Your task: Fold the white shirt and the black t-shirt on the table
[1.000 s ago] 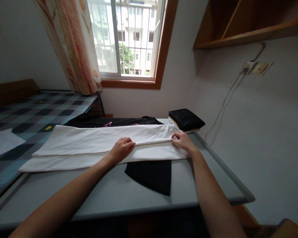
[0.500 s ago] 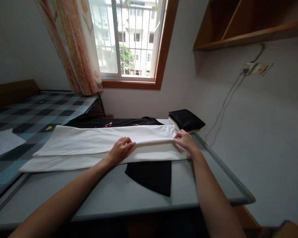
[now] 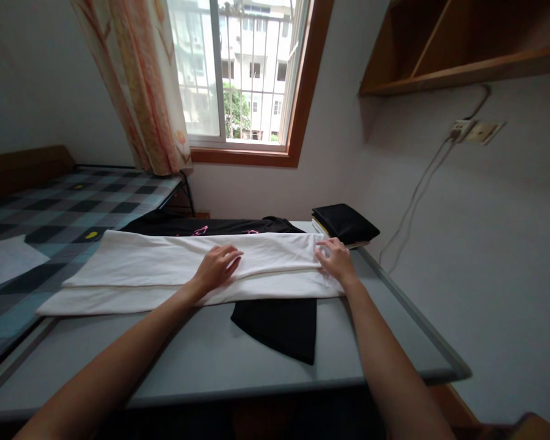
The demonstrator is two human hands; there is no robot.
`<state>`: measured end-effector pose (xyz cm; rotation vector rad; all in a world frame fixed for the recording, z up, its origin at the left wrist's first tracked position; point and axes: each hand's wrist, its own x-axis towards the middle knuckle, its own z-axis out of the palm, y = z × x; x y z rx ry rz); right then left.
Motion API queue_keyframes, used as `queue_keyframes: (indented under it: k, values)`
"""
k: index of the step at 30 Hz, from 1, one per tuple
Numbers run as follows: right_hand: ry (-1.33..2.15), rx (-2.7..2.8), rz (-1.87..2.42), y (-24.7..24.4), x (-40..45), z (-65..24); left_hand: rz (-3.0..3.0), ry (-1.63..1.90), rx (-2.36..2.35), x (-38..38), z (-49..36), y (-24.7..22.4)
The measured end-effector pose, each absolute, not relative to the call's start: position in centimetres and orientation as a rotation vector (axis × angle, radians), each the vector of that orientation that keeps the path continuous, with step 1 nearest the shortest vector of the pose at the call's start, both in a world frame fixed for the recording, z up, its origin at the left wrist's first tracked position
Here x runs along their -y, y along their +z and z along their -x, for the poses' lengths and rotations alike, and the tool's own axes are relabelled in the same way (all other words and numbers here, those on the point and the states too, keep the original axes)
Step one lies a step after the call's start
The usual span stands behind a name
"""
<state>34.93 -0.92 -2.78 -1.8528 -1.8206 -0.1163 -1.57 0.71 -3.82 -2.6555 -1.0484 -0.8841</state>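
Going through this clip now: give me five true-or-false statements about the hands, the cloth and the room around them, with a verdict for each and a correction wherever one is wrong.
1. The left hand and the right hand are both at the white cloth. True.
2. A piece of black fabric shows beyond the near edge of the white cloth. True.
3. The folded black stack is nearer the left hand than the right hand. False: it is nearer the right hand.
4. The curtain covers the whole window. False: it hangs toward the left side, leaving much of the window uncovered.
5. The sheet of paper lies on the checked bed. True.
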Motion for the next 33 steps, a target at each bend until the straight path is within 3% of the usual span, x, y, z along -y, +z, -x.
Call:
queue_keyframes:
  k: [4,10,23,33]
  values:
    - [-0.149,1.944,1.794,-3.8,-0.1,-33.0,2.522,-0.802,1.335,-2.3,3.3,-4.4]
    - [0.182,1.945,2.065,-5.4,-1.1,-32.7,2.42,-0.474,1.798,-2.9,3.8,-5.9]
    - [-0.122,1.956,1.849,-5.6,-1.5,-33.8,2.38,-0.307,1.878,-2.3,3.2,-5.4]
    - [0.237,1.887,2.117,-5.7,-4.7,-33.1,2.384,-0.338,1.899,-2.2,3.1,-5.3]
